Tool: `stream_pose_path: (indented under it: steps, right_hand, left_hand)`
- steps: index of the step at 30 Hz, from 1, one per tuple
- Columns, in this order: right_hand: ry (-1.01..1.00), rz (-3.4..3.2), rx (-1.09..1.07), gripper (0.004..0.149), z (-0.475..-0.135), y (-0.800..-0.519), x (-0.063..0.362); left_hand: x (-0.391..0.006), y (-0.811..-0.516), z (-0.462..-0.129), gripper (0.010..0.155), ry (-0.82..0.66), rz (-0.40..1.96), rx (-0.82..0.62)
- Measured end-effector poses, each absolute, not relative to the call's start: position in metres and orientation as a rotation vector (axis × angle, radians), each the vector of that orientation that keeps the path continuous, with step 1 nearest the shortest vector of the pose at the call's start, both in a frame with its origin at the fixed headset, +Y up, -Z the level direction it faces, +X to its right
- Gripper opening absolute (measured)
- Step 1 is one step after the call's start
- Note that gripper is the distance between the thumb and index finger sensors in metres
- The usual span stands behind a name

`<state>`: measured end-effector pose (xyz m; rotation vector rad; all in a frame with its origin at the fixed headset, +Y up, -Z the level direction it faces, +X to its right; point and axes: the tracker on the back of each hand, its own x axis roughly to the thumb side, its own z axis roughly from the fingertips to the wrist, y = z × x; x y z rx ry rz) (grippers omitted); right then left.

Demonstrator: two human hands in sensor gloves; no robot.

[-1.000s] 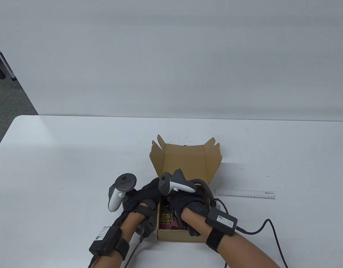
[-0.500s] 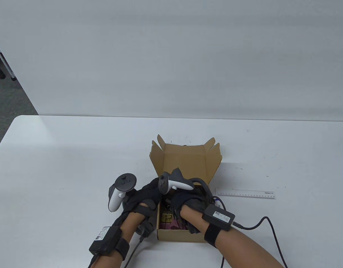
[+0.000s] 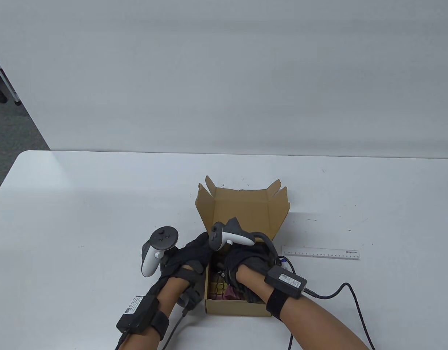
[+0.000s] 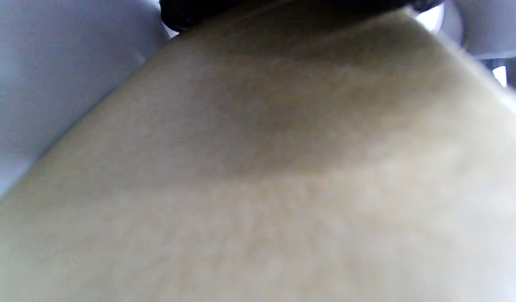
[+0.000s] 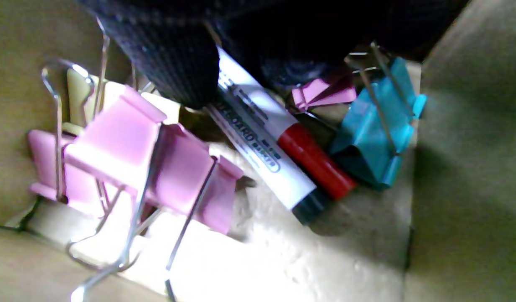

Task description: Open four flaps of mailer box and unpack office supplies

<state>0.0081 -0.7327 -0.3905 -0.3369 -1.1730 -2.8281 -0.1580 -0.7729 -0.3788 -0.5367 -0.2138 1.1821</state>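
Observation:
The brown mailer box [image 3: 242,207] stands open near the table's front edge, its lid and flaps up at the back. My left hand [image 3: 189,255] holds the box's left wall; the left wrist view shows only blurred cardboard [image 4: 283,188]. My right hand [image 3: 245,262] is down inside the box. In the right wrist view its fingers [image 5: 174,63] pinch the upper end of a white whiteboard marker [image 5: 258,142] with a black end, lying beside a red marker [image 5: 312,163]. Pink binder clips [image 5: 128,155] and a teal binder clip [image 5: 375,130] lie around them on the box floor.
A clear ruler [image 3: 320,252] lies on the white table [image 3: 81,204] just right of the box. A black cable [image 3: 351,291] runs from my right wrist across the table's front right. The box's inner wall [image 5: 467,188] stands close on the right of the markers.
My right hand has shifted slightly further and deeper into the box. My left hand and the box have stayed still.

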Motion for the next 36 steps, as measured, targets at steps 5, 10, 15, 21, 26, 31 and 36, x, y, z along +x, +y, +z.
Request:
stream_pose_path:
  steps: [5,10,15,21,26,31,36]
  right_hand:
    - [-1.182,-2.858,-0.34,0.049,-0.391,-0.733,0.012]
    - [-1.19,-2.871,-0.346,0.043,-0.39,-0.732,0.015]
    - [-1.155,-2.907,-0.346,0.042,-0.386,-0.724,0.017]
    - [-1.123,-2.938,-0.337,0.044,-0.385,-0.712,0.022]
    - [-1.079,-2.974,-0.329,0.045,-0.384,-0.696,0.028]
    - [-1.048,-3.045,-0.337,0.044,-0.381,-0.675,0.036]
    - [-1.004,-3.128,-0.337,0.044,-0.378,-0.65,0.049]
  left_hand:
    - [-0.158,-0.773,-0.379,0.067,-0.214,1.182,-0.537]
    - [-0.157,-0.773,-0.379,0.068,-0.214,1.182,-0.537]
    - [-0.158,-0.773,-0.379,0.067,-0.214,1.182,-0.538]
    - [-0.158,-0.773,-0.379,0.067,-0.213,1.183,-0.536]
    - [-0.158,-0.773,-0.379,0.068,-0.213,1.183,-0.537]
    - [-0.158,-0.773,-0.379,0.067,-0.213,1.183,-0.537]
    - [-0.158,-0.774,-0.379,0.067,-0.212,1.183,-0.535]
